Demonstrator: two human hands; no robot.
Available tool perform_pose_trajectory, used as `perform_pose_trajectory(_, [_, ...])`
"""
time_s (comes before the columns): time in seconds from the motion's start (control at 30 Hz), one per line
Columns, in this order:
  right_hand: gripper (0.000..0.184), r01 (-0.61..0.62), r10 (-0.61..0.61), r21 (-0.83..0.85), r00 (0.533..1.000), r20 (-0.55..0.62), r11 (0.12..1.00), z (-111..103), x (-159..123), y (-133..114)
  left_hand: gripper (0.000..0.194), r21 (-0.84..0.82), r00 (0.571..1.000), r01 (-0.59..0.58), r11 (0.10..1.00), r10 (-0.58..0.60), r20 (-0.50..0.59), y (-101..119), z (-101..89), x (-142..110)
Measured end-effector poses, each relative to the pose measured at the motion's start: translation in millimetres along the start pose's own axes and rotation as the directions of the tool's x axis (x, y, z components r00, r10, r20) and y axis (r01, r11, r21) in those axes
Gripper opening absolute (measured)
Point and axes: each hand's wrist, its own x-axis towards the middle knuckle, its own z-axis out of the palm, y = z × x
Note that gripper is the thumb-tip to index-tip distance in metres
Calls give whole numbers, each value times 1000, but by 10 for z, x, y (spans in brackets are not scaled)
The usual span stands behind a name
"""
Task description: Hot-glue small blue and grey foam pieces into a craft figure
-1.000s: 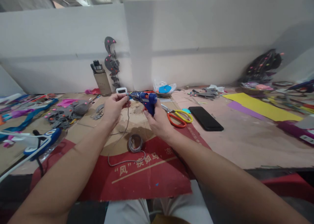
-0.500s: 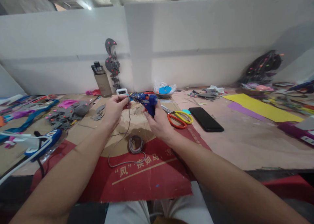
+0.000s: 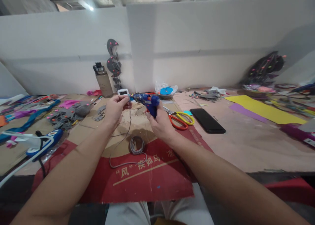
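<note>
My right hand (image 3: 159, 121) is wrapped round the handle of a blue hot glue gun (image 3: 150, 102), its nozzle pointing left. Opposite it, my left hand (image 3: 116, 110) pinches a grey cord (image 3: 130, 118) close to the nozzle, along with a small blue piece mostly hidden by the fingertips. From the pinch the cord hangs down toward the cardboard (image 3: 157, 185), which is red with pale lettering. A coil of grey cord (image 3: 137, 145) lies on that cardboard below both hands. Scissors (image 3: 180, 120) with one red and one yellow handle rest just right of the glue gun.
Right of the scissors lies a black phone (image 3: 207, 120). A bottle (image 3: 103, 82) and a small white timer (image 3: 123, 92) stand near the wall. Grey felt pieces (image 3: 70, 113) and a blue power strip (image 3: 44, 144) are at left; yellow sheets (image 3: 263, 108) at right.
Both hands hold nearly the same pose, with the glue gun nozzle still by the left fingertips. The whole view has shifted slightly.
</note>
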Motion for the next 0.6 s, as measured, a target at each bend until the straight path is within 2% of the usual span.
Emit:
perform_pose_trajectory(0.3, [34, -23, 23, -12, 1000, -3, 1000, -3, -8, -13, 18, 18, 999, -8, 1000, 7, 32, -24, -2, -8])
perform_pose_trajectory(0.6, [31, -27, 27, -8, 1000, -9, 1000, -8, -11, -34, 18, 7, 1000, -2, 1000, 2, 5, -9, -2, 2])
